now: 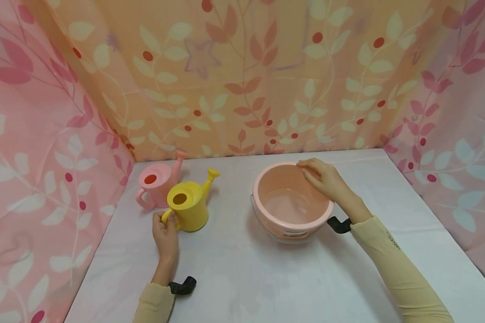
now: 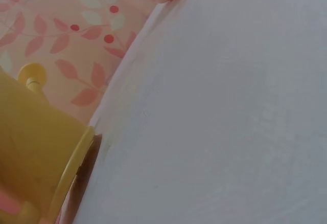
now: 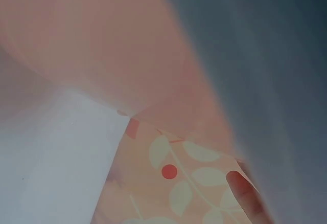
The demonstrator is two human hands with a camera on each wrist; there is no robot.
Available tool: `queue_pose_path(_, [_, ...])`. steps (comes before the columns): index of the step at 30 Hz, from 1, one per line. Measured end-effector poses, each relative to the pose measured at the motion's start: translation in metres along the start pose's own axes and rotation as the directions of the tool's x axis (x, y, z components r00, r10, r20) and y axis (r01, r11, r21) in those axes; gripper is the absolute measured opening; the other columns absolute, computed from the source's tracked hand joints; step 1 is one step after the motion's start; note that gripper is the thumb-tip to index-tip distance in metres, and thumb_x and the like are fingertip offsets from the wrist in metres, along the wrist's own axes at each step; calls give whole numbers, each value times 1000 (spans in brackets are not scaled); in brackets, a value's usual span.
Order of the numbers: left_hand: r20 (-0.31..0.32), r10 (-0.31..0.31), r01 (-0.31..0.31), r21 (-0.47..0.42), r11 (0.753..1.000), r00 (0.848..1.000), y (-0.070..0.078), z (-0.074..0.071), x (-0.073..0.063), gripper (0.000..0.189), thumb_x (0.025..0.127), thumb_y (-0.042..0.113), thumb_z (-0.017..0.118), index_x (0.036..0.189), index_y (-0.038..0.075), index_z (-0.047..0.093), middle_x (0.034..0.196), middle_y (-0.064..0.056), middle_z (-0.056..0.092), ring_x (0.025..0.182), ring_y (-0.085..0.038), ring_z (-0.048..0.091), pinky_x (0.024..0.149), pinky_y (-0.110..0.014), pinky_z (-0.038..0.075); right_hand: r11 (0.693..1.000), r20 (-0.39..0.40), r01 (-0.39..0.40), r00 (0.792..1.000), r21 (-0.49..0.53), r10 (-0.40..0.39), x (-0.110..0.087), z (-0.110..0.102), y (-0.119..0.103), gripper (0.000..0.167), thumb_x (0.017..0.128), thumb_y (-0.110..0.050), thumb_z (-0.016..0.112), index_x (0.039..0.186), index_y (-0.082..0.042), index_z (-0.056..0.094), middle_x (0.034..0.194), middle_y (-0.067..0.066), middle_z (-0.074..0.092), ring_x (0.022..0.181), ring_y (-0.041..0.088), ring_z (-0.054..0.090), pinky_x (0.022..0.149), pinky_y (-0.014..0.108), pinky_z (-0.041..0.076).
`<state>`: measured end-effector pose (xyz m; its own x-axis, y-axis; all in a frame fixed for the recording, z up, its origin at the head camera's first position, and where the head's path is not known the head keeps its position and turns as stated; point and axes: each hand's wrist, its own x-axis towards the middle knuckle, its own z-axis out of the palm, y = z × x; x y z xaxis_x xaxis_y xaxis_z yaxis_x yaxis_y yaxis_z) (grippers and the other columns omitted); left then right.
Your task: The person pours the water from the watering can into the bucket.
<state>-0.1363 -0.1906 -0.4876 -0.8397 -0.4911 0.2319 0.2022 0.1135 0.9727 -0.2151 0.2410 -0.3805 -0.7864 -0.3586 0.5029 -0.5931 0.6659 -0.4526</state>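
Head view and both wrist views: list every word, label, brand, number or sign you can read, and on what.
Orange backdrop: a faint "V"-like mark, possibly just decoration.
Right sleeve: lettering, too small to read.
Pink bucket: pale label-like patch, nothing legible.
Wrist views: none.

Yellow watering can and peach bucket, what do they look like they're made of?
Yellow watering can: probably moulded plastic, satin finish; even colour throughout, soft highlights. Peach bucket: likely plastic too, slightly glossy; its smooth surface catches light, though looks alone can't settle it.
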Motion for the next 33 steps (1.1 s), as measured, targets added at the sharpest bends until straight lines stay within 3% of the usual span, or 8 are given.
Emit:
queue_pose_path(4, [13,28,-27,-21,999,1000,17,-2,-3,20,94,18,54,95,2,44,82,0,43,80,-12,44,66,-18,40,1000,-4,1,1000,0,-1,0,0,0,25,87,-8,64,111,-8,65,112,8,64,108,26,58,92,44,44])
queue_pose_path(8, [19,105,-104,-31,994,994,32,-2,-4,19,93,14,54,96,-2,44,82,0,42,79,-11,43,66,-14,38,1000,-1,-10,1000,-4,9,0,0,0,24,87,-9,63,112,-9,65,113,7,63,109,25,58,93,43,44])
queue_pose_path(12, [3,155,-155,-61,986,988,36,-3,0,19,92,9,55,96,-7,45,82,2,42,78,-11,42,65,-13,37,1000,9,-21,1000,-7,21,-1,0,0,25,88,-9,63,113,-9,64,114,6,63,110,24,57,93,43,44])
queue_pose_path(15, [-8,153,-154,-77,985,988,34,-4,4,18,92,8,55,96,-6,46,82,2,43,77,-11,42,64,-13,39,1000,10,-20,1000,-6,20,-1,0,0,25,88,-8,63,113,-9,64,114,7,63,110,25,57,93,44,44])
queue_pose_path(22, [14,139,-136,-130,982,990,41,-5,2,10,91,15,58,94,9,50,87,-3,52,80,-9,49,67,-13,47,1000,2,-13,1000,2,13,0,0,0,26,87,-7,64,112,-9,65,113,8,63,110,26,57,93,44,43])
queue_pose_path(28, [53,204,-193,-169,966,977,51,-5,-1,7,91,7,56,94,5,50,88,-5,54,84,-9,53,73,-14,49,1000,7,-21,1000,8,21,0,0,-2,25,87,-8,64,112,-9,65,114,8,63,110,26,57,94,44,43])
queue_pose_path(33, [78,223,-203,-211,956,972,59,-4,-3,8,90,6,57,94,6,51,86,-4,54,83,-10,53,74,-14,48,1000,7,-24,1000,9,24,-1,-1,-1,25,87,-7,63,112,-8,65,114,9,63,110,27,57,94,45,43])
